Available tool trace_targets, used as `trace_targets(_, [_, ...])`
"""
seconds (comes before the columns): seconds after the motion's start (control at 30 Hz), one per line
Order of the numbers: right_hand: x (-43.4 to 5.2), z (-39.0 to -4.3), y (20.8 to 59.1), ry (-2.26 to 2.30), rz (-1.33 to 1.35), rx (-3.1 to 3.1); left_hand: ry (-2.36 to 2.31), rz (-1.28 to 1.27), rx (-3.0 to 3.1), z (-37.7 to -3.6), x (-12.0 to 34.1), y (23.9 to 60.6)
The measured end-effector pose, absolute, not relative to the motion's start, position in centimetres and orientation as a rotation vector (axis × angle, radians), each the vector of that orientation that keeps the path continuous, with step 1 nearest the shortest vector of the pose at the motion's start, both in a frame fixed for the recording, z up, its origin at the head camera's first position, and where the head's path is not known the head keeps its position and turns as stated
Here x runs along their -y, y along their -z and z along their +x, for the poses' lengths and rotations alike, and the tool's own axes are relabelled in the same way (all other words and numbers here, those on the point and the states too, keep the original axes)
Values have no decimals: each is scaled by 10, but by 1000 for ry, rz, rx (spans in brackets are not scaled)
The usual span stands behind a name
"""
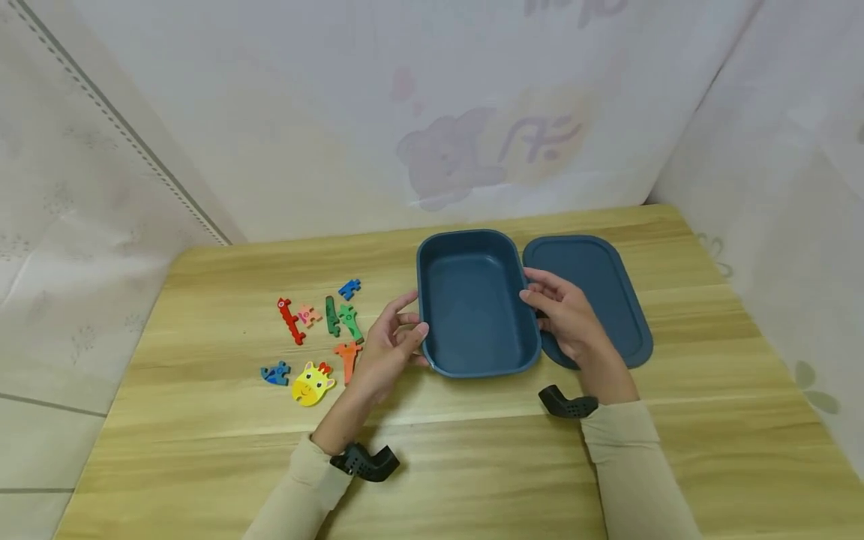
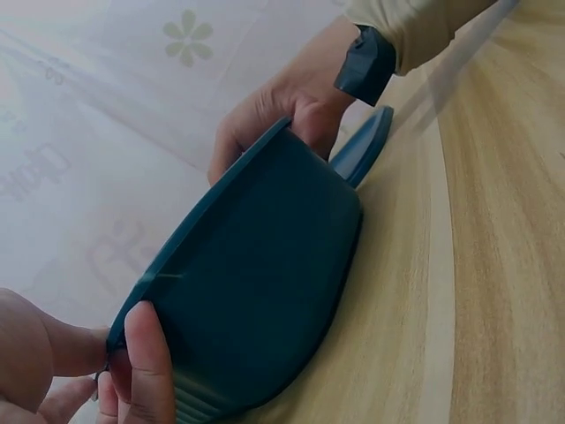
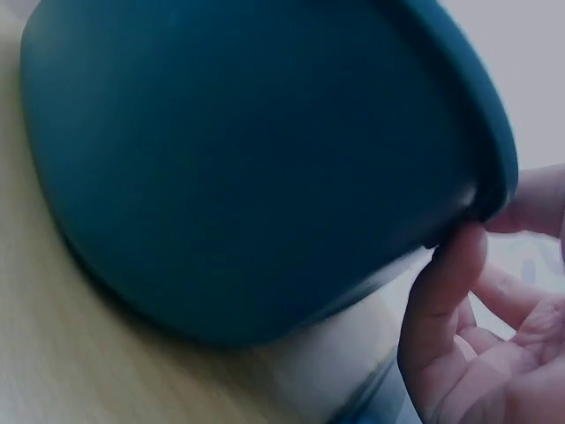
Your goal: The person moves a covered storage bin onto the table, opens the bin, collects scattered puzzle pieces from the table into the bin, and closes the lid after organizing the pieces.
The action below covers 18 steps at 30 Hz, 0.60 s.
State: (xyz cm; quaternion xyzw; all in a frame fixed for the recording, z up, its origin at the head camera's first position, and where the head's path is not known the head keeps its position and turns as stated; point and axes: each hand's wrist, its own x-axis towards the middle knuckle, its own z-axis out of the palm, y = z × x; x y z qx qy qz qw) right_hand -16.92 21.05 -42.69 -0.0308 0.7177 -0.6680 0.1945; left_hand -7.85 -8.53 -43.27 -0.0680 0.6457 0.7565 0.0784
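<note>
Head view: I see my left hand [image 1: 388, 345] pinching the left rim of the blue box [image 1: 475, 304], thumb over the edge | right hand [image 1: 567, 319] gripping the box's right rim | box open on the counter [image 1: 202, 442] | lid [image 1: 601, 292] flat just right of box | puzzle pieces [image 1: 317, 337] left of box.

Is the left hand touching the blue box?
Touching. The left wrist view shows the left hand's thumb pressed against the wall of the blue box at its rim.
</note>
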Motion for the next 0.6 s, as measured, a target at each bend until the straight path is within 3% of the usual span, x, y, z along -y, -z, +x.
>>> trace_targets(0.6, [-212,-167,426,1848,-114,-2013,-2315,-263,-1877,-78,87,432])
